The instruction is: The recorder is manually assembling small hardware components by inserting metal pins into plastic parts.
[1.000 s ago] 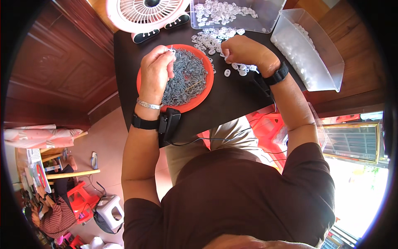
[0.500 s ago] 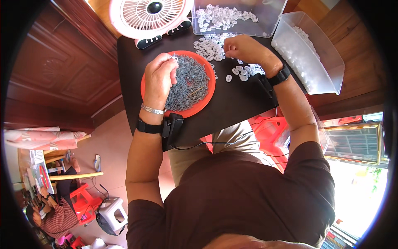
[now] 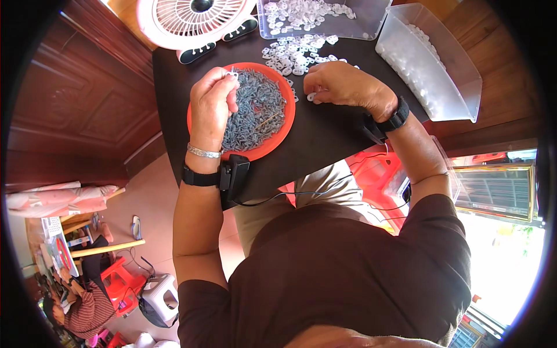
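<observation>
My left hand (image 3: 211, 105) is above the left side of an orange-red plastic dish (image 3: 285, 124). Its thumb and forefinger pinch a small white plastic piece (image 3: 233, 75). Many small grey screw-like pieces (image 3: 248, 124) fill the dish, and a thin yellowish stick (image 3: 268, 120) lies on them. Right of the dish, my right hand (image 3: 346, 85) rests low over the dark table, its fingers closed at a white oval piece (image 3: 311, 97) with holes. Similar white pieces (image 3: 295, 55) lie loose just beyond. The curled fingers and palm hide whatever is under the right hand.
A pink-and-white fan (image 3: 200, 23) stands at the far left of the table (image 3: 284, 165). Two clear plastic bins of white pieces stand behind, one at the back (image 3: 371, 26), one at the right (image 3: 458, 87). A cable (image 3: 278, 201) hangs from my left wrist device.
My right hand has come nearer to me and now covers the small cluster of white pieces, its fingertips at one piece. The left hand keeps its pinch; the whole view has shifted slightly.
</observation>
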